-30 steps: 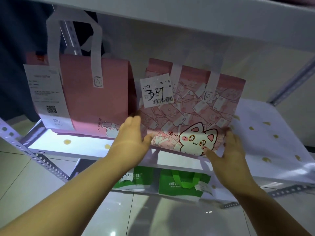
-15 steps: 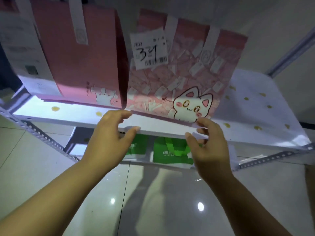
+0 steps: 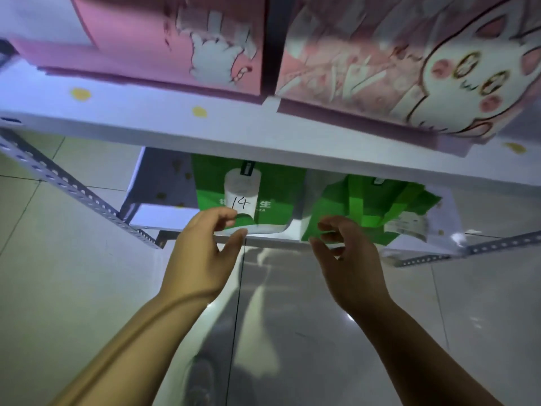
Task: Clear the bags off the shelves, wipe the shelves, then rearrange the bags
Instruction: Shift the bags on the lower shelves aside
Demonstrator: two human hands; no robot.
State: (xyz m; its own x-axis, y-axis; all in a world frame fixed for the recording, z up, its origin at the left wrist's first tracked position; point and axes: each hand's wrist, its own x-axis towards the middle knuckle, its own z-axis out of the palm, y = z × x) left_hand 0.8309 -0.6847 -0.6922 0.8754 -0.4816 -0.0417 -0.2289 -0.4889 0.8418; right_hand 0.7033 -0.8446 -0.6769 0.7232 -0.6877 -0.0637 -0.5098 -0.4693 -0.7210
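Two green bags stand on the lower shelf. The left green bag carries a white label marked 14; the right green bag is crumpled, with a receipt on it. My left hand is at the left bag's bottom left corner, with fingers and thumb spread either side of it. My right hand hovers loosely curled in front of the right bag's lower left corner and holds nothing. On the upper shelf stand a plain pink bag and a pink cat-print bag.
Slotted metal rails run out from the shelf corners at left and right. Shiny grey floor tiles lie below my arms. Yellow dot stickers mark the white shelf boards.
Both hands have left the pink cat-print bag on the upper shelf and dropped to the green bags on the lower shelf. My view has tilted down and moved closer.
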